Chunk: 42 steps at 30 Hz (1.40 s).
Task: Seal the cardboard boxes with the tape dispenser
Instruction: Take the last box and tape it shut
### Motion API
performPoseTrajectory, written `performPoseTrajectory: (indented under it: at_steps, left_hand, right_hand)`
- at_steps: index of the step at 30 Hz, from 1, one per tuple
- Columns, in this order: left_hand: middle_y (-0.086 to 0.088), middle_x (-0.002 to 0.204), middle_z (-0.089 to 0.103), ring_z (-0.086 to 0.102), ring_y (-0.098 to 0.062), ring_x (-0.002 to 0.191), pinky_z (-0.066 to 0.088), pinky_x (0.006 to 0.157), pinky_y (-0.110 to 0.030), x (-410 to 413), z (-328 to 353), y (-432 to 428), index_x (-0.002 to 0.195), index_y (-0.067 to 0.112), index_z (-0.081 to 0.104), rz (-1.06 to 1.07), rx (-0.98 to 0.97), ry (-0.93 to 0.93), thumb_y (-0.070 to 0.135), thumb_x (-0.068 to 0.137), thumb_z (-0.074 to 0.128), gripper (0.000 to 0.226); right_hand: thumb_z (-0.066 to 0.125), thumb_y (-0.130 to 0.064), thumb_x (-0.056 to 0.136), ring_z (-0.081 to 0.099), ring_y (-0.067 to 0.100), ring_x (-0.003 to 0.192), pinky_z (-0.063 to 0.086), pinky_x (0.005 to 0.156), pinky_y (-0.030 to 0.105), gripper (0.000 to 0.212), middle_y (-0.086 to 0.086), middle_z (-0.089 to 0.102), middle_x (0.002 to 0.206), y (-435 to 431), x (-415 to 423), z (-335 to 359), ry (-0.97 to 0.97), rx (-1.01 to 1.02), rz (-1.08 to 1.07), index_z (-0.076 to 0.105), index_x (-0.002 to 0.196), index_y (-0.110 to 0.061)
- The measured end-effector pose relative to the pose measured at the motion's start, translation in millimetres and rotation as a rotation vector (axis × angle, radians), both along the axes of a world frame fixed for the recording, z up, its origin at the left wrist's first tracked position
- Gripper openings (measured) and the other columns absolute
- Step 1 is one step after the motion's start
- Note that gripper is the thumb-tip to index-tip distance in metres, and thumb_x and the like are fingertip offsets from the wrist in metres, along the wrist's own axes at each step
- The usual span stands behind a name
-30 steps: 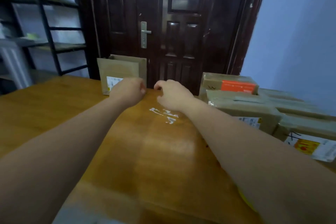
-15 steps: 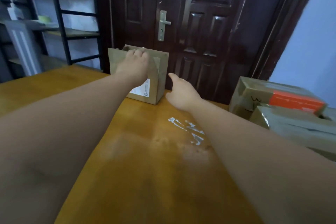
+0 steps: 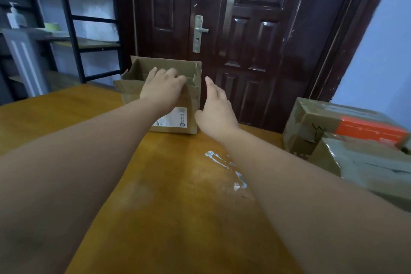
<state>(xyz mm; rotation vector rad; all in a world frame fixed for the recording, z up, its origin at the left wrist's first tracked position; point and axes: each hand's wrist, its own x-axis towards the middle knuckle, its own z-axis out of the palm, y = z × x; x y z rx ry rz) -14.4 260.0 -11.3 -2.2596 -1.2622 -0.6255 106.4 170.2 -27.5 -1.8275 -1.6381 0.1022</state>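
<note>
Dark door, shelving, maybe a bottle

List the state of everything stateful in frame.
Open box: upright, top flaps up, unsealed.
Left hand: fingers curled over the open box's near top edge.
Right hand: open, fingers straight, by the open box's right side; contact unclear.
Orange box: taped shut.
Brown box: taped shut.
Door: closed.
</note>
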Motion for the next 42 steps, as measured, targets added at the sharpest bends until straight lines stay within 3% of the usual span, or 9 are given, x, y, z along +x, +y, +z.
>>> performPoseTrajectory:
  at_steps: [3, 5, 11, 14, 18, 28, 32, 36, 42]
  left_hand:
    - [-0.007, 0.110, 0.058, 0.054, -0.029, 0.099, 0.042, 0.081, -0.040, -1, 8, -34, 0.108, 0.019, 0.052, -0.077, -0.038, 0.021, 0.007, 0.088, 0.052, 0.023]
    - [-0.002, 0.103, 0.059, 0.055, -0.028, 0.099, 0.037, 0.091, -0.045, -1, 15, -62, 0.097, 0.024, 0.046, -0.109, -0.072, 0.030, 0.008, 0.088, 0.049, 0.018]
    - [0.009, 0.081, 0.049, 0.055, -0.018, 0.080, 0.046, 0.060, -0.035, -2, 28, -160, 0.083, 0.029, 0.040, -0.383, -0.240, 0.096, 0.018, 0.090, 0.049, 0.015]
    - [0.011, 0.079, 0.052, 0.054, -0.015, 0.076, 0.043, 0.057, -0.032, -4, 31, -209, 0.075, 0.036, 0.038, -0.450, -0.295, 0.060, 0.023, 0.088, 0.050, 0.022]
    - [0.016, 0.075, 0.044, 0.046, -0.010, 0.071, 0.031, 0.052, -0.027, -7, 30, -264, 0.067, 0.043, 0.029, -0.516, -0.316, 0.071, 0.023, 0.088, 0.053, 0.038]
    - [0.007, 0.083, 0.060, 0.056, -0.013, 0.079, 0.049, 0.074, -0.033, -6, 19, -338, 0.094, 0.018, 0.063, -0.673, -0.267, 0.017, 0.026, 0.089, 0.060, 0.009]
    - [0.004, 0.105, 0.064, 0.058, -0.018, 0.097, 0.044, 0.082, -0.034, -18, 13, -336, 0.107, 0.024, 0.066, -0.435, 0.035, -0.249, 0.053, 0.084, 0.056, 0.038]
    - [-0.004, 0.137, 0.047, 0.046, -0.016, 0.117, 0.038, 0.089, -0.029, -37, -2, -321, 0.139, 0.025, 0.039, -0.331, -0.549, -0.820, 0.056, 0.087, 0.052, 0.062]
    - [0.002, 0.122, 0.055, 0.053, -0.019, 0.112, 0.044, 0.084, -0.028, -46, -42, -322, 0.136, 0.034, 0.035, -0.372, -0.570, -1.070, 0.049, 0.087, 0.058, 0.056]
  right_hand:
    - [0.054, -0.007, 0.086, 0.028, 0.025, 0.139, 0.033, 0.109, 0.035, 0.082, -0.003, 0.020, 0.158, -25, 1, 3, 0.128, 0.073, 0.032, 0.011, 0.152, -0.030]
    - [0.057, -0.009, 0.084, 0.033, 0.022, 0.137, 0.035, 0.108, 0.036, 0.082, -0.004, 0.030, 0.154, -45, 4, 10, 0.158, 0.107, 0.056, 0.016, 0.151, -0.030]
    - [0.062, -0.010, 0.086, 0.039, 0.013, 0.133, 0.034, 0.087, 0.014, 0.086, -0.006, 0.035, 0.151, -132, 4, 13, 0.413, 0.159, 0.095, 0.012, 0.149, -0.039]
    - [0.060, -0.013, 0.087, 0.052, -0.004, 0.104, 0.040, 0.067, 0.007, 0.076, -0.010, 0.047, 0.141, -183, 0, 0, 0.563, 0.268, 0.050, 0.020, 0.144, -0.043]
    - [0.061, -0.013, 0.088, 0.054, -0.010, 0.054, 0.041, 0.050, 0.008, 0.062, -0.016, 0.055, 0.124, -241, 1, -13, 0.532, 0.292, 0.053, 0.035, 0.136, -0.042]
    - [0.058, -0.039, 0.092, 0.057, -0.005, 0.061, 0.042, 0.053, 0.011, 0.028, -0.016, 0.062, 0.078, -330, 22, -27, 0.242, 0.241, 0.052, 0.057, 0.117, -0.028]
    - [0.055, -0.045, 0.092, 0.065, 0.005, 0.083, 0.055, 0.072, 0.025, 0.017, -0.009, 0.069, 0.091, -341, 33, -27, 0.350, 0.170, -0.001, 0.060, 0.097, -0.029]
    - [0.056, -0.047, 0.090, 0.066, 0.009, 0.088, 0.057, 0.077, 0.033, 0.031, -0.006, 0.070, 0.094, -341, 38, -25, 0.367, 0.149, -0.021, 0.064, 0.100, -0.018]
    - [0.058, -0.046, 0.090, 0.064, 0.005, 0.091, 0.056, 0.082, 0.034, 0.020, -0.013, 0.066, 0.096, -332, 37, -31, 0.393, 0.206, -0.031, 0.058, 0.102, -0.030]
